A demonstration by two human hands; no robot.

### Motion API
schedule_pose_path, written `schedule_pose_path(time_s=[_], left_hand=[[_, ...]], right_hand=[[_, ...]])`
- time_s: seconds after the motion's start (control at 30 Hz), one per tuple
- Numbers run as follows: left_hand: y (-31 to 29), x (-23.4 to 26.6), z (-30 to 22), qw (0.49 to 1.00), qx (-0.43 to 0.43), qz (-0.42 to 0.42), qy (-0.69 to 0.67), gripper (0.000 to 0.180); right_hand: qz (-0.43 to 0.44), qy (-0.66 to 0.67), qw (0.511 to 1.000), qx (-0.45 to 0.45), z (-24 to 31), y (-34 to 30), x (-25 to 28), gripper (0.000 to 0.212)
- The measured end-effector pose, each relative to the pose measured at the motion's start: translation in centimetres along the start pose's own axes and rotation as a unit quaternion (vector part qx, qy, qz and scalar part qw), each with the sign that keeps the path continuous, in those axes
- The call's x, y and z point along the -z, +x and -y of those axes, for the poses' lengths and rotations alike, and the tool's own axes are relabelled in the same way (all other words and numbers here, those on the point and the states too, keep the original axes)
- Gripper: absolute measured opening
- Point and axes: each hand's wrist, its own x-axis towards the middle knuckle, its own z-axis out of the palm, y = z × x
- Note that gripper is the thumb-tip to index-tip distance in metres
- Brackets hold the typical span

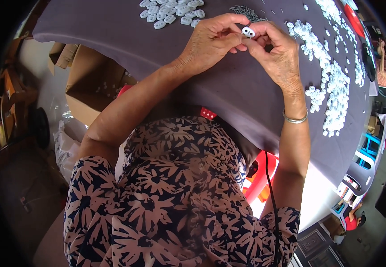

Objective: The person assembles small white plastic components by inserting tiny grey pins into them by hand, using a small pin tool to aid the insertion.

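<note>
Patterned shirt [166,191] closest; ahead of it, two bare hands meet on one white two-holed piece [248,32].
Metal bracelet [295,119] at the right wrist. Left hand [214,41] and right hand [276,53] both narrowed to a pinch, thumbs and fingertips on the same small rounded piece, its holes facing up toward the viewer; piece held above the grey tablecloth [157,51], near its far side. Loose white pieces [335,100] scattered and heaped to the right; just beyond the fingers, a pile of small dark screws [248,12]; a separate white cluster [170,11] at far left.
</note>
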Motion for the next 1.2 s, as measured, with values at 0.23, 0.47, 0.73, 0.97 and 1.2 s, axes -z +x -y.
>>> schedule_pose_path(time_s=[0.23,0.47,0.73,0.97,1.2], left_hand=[[0.1,-0.1,-0.3,1.0,0.005,-0.011,-0.011,0.027],[-0.2,-0.1,-1.3,1.0,0.03,-0.005,-0.001,0.028],[0.0,-0.2,-0.8,1.0,0.015,-0.017,-0.007,0.027],[0.1,-0.1,-1.3,0.998,0.045,-0.031,-0.015,0.024],[0.2,0.1,0.1,0.999,-0.013,-0.031,-0.029,0.025]], right_hand=[[-0.011,-0.085,0.995,0.05,0.1,-0.1,0.1,0.031],[-0.033,-0.072,0.995,0.068,0.2,-0.1,-0.4,0.03],[-0.074,-0.114,0.986,0.095,0.2,-0.3,-1.0,0.028],[-0.081,-0.115,0.984,0.11,0.3,-0.3,-1.2,0.027],[-0.053,-0.126,0.983,0.119,0.1,-0.5,-1.3,0.03]])
